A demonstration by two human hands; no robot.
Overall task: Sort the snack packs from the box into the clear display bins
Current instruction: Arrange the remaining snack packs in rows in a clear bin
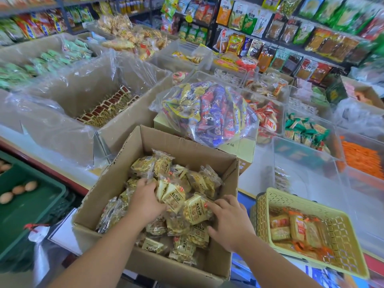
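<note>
An open cardboard box (182, 145) stands in front of me, holding several yellow snack packs (202, 180). Both hands are inside it. My left hand (145, 201) lies on the pile at the box's middle, its fingers curled around packs (172, 196). My right hand (229, 220) is at the right side of the pile, its fingers closing on a yellow pack (196, 208). A clear display bin (311, 183) stands to the right beyond the box, with a few packs against its left wall.
A yellow plastic basket (340, 221) with orange packs sits at the right. A clear bag of blue and yellow snacks (209, 111) rests on a box behind. Other clear bins and cardboard boxes fill the counter. A green crate (41, 196) with eggs is at the left.
</note>
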